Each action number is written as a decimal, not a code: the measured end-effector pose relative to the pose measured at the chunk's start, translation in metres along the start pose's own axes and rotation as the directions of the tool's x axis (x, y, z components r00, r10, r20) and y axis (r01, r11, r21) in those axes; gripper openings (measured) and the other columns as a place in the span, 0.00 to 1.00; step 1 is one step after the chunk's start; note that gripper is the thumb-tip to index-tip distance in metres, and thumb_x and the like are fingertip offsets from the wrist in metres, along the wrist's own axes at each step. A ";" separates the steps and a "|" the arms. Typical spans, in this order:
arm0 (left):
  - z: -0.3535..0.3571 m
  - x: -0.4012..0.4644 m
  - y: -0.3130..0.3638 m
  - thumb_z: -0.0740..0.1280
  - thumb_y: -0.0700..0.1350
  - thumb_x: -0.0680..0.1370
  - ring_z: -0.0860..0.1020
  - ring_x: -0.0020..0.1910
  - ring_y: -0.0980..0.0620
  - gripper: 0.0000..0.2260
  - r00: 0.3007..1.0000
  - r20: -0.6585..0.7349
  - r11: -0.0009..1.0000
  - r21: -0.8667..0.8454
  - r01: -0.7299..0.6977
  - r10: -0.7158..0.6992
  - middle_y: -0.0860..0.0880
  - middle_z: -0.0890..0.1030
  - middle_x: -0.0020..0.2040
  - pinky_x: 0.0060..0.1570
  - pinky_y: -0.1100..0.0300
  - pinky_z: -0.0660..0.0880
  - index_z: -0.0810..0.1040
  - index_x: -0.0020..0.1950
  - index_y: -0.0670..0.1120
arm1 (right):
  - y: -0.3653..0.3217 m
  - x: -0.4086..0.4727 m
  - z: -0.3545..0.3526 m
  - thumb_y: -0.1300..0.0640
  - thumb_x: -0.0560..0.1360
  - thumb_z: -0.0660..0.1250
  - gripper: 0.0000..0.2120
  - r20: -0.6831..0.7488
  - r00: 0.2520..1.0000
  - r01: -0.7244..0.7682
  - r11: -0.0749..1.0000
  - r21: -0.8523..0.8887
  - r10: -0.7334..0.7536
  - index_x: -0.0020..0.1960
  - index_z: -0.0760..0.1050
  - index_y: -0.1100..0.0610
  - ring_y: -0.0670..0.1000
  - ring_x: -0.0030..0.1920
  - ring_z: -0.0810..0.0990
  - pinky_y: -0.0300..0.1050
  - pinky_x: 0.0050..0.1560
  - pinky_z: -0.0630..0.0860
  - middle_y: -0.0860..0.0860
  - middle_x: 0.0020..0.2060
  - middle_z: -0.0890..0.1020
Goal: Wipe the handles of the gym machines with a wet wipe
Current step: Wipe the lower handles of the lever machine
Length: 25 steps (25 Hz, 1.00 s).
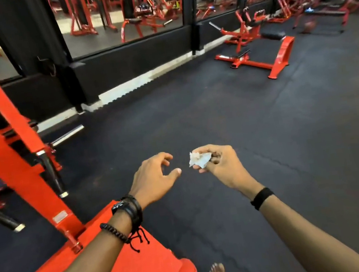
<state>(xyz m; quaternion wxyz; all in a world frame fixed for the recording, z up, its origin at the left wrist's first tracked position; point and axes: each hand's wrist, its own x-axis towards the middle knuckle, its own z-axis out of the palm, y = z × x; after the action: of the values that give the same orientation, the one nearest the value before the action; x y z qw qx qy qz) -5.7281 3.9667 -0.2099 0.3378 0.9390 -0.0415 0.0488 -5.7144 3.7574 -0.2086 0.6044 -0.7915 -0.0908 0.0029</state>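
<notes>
Head view: right hand (218, 165) pinches crumpled wet wipe (198, 159), left hand (154, 178) loosely curled, empty (between machines, prob.). Next: reach red machine (11, 148) handles approx 9 o'clock.

Black rubber floor (241, 114), mirrored wall (121, 11)

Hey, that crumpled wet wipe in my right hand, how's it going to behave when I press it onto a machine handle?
The wet wipe looks limp: it sits bunched and creased in the right hand, so it should mould round a handle. It is probably very light, since fingertips alone pinch it. Wadded this small, it may need spreading with the free left hand.
</notes>
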 end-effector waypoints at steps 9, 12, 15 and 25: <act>0.066 0.242 -0.014 0.72 0.56 0.74 0.79 0.52 0.56 0.19 0.987 0.000 0.986 -0.054 0.159 -0.159 0.57 0.80 0.55 0.53 0.57 0.75 0.76 0.63 0.54 | 0.045 0.272 -0.071 0.69 0.73 0.69 0.13 0.035 0.999 0.035 0.998 -0.058 -0.033 0.48 0.83 0.52 0.61 0.38 0.84 0.56 0.43 0.81 0.55 0.39 0.86; 0.058 0.318 -0.022 0.70 0.57 0.75 0.78 0.53 0.56 0.19 0.982 -0.004 0.982 -0.024 0.187 -0.187 0.58 0.80 0.56 0.54 0.55 0.76 0.76 0.64 0.54 | 0.046 0.361 -0.069 0.69 0.73 0.71 0.10 0.066 0.997 0.035 0.999 0.013 -0.036 0.48 0.83 0.55 0.62 0.39 0.83 0.57 0.45 0.81 0.55 0.40 0.86; 0.052 0.391 -0.045 0.70 0.57 0.75 0.78 0.54 0.57 0.19 0.969 -0.063 0.971 -0.005 0.238 -0.238 0.58 0.80 0.56 0.55 0.55 0.76 0.76 0.64 0.54 | 0.060 0.447 -0.044 0.70 0.73 0.70 0.09 0.173 0.985 0.001 0.995 0.102 -0.019 0.50 0.82 0.59 0.59 0.41 0.85 0.56 0.48 0.83 0.56 0.41 0.86; 0.004 0.632 -0.171 0.70 0.57 0.75 0.77 0.52 0.56 0.19 0.831 -0.256 0.862 -0.021 0.506 -0.494 0.57 0.79 0.55 0.54 0.55 0.76 0.76 0.64 0.53 | 0.072 0.777 0.059 0.73 0.74 0.70 0.07 0.465 0.882 -0.082 0.944 0.320 -0.081 0.43 0.81 0.63 0.58 0.43 0.85 0.54 0.50 0.82 0.64 0.42 0.85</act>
<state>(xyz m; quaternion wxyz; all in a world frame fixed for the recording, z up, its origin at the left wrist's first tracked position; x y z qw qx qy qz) -5.0822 4.0671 -0.2456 0.3190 0.9108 0.2501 0.0787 -4.9469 3.9095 -0.2121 0.6877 -0.6545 -0.2332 0.2105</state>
